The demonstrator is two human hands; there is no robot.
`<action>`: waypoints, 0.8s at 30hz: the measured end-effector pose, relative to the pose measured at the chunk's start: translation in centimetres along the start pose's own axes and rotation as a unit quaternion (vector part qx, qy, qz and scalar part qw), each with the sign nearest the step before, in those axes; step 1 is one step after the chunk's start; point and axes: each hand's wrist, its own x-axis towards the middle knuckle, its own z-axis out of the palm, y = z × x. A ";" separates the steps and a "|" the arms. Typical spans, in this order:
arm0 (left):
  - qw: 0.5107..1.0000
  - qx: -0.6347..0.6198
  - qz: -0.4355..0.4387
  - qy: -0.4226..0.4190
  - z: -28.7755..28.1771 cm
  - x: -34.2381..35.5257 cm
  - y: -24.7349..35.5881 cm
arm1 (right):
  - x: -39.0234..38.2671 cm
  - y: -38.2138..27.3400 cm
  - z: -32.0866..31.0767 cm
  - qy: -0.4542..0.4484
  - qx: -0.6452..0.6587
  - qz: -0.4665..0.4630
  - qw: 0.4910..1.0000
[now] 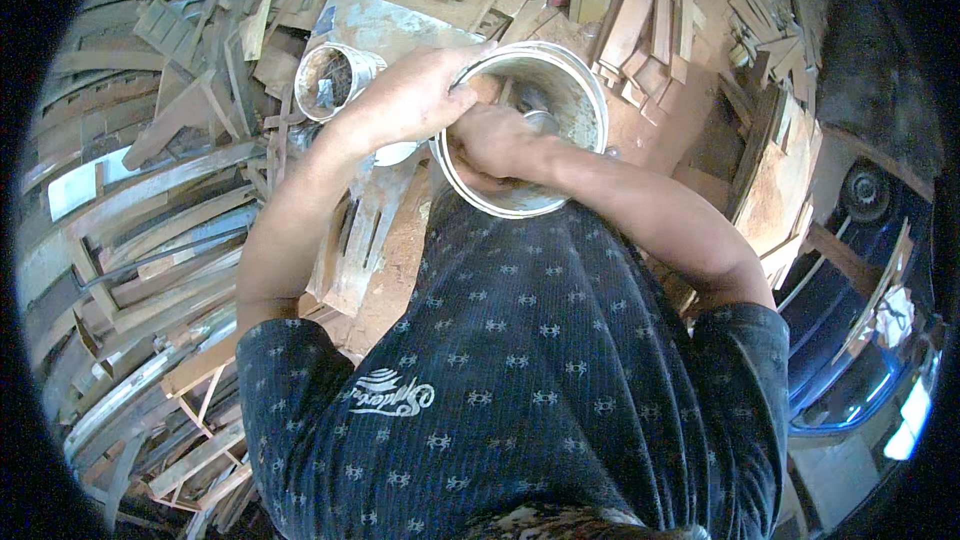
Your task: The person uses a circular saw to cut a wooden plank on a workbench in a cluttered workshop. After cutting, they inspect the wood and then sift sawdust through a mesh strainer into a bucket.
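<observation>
A large white bucket stands open in front of me, tilted slightly so its inside shows. My left hand is closed over the bucket's left rim, thumb on the inner side. Down inside the bucket is my right hand, its fingers curled and mostly turned out of sight; what they hold cannot be made out. A small round greyish thing shows just beyond the right wrist, too unclear to name. To the left of the large bucket sits a smaller white bucket, stained brown inside.
The smaller bucket rests on a worn pale-blue board. Scrap wood is heaped along the left, with more planks at the far right. A stack of boards stands right, near a blue vehicle.
</observation>
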 end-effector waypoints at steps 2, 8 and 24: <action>1.000 0.011 0.008 0.023 0.2 -0.9 -1.0 | -0.7 1.1 -1.1 0.012 0.010 -0.019 1.000; 0.995 -0.029 -0.047 0.081 0.6 -4.3 -2.7 | -4.8 -0.9 -7.0 -0.002 0.198 -0.029 0.980; 0.966 -0.088 -0.203 0.133 0.5 -10.7 -3.6 | -1.4 -6.8 -11.2 -0.036 0.409 0.013 0.912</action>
